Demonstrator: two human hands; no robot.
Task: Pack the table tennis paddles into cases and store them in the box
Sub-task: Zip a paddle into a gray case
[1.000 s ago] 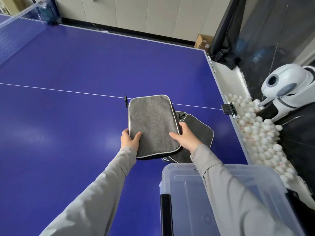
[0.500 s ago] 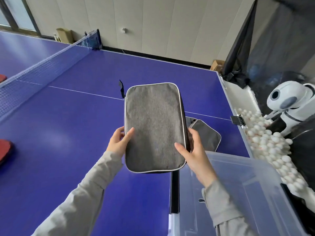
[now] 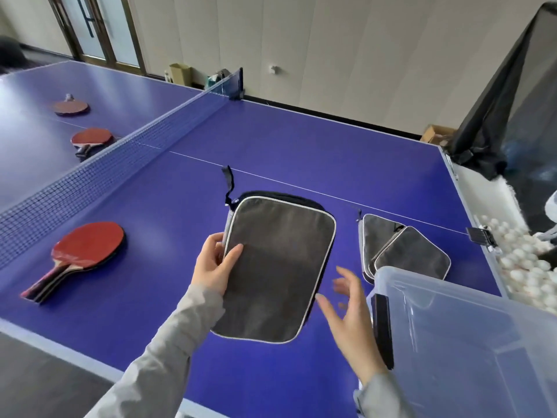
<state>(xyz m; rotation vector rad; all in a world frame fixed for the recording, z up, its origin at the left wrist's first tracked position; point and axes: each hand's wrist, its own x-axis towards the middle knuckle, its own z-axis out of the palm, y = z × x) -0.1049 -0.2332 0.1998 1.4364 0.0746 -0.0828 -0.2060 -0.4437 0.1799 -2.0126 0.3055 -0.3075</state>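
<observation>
Fingers, left hand (image 3: 214,264): thumb over the top face, the rest curled round the left edge of the grey case (image 3: 275,268), pinching it.
Fingers, right hand (image 3: 349,321): spread and loose, holding nothing, just right of the case; blurred.
Grey case: held above the blue surface (image 3: 301,152), black strap at its far corner.
Spare cases (image 3: 401,251): two overlapping, beside the clear box (image 3: 470,339).
Paddles: stacked pair (image 3: 83,253) near the net (image 3: 114,158); two more (image 3: 90,138) beyond it.
Writing: none legible.
</observation>
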